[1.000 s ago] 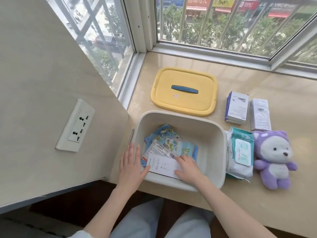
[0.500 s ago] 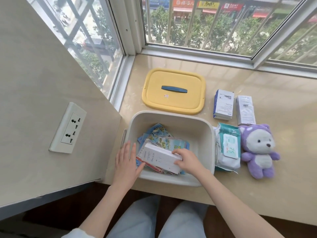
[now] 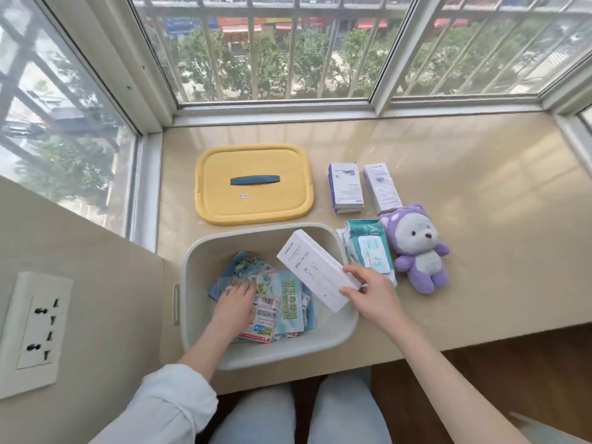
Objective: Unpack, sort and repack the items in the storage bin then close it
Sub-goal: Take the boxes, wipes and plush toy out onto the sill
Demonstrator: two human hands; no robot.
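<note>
The cream storage bin (image 3: 347, 328) stands open at the sill's front edge. My right hand (image 3: 368, 291) grips the near end of a long white box (image 3: 312, 267) held above the bin's right side. Inside the bin, my left hand (image 3: 235, 304) lies flat on several blue and white printed packets (image 3: 285, 302). The yellow lid (image 3: 253, 184) with a blue handle lies flat behind the bin. To the bin's right lie a wet-wipes pack (image 3: 368, 248) and a purple plush bear (image 3: 416, 248). Behind those lie a blue-edged white box (image 3: 346, 187) and a white carton (image 3: 382, 187).
Barred windows close off the sill at the back and left. A beige wall with a socket plate (image 3: 35, 328) stands directly left of the bin. The stone sill (image 3: 487, 238) stretches to the right of the bear. My knees show below the sill's front edge.
My right hand has lifted the white box out of the bin, up and to the right. My left hand has moved from the bin's rim down onto the packets inside.
</note>
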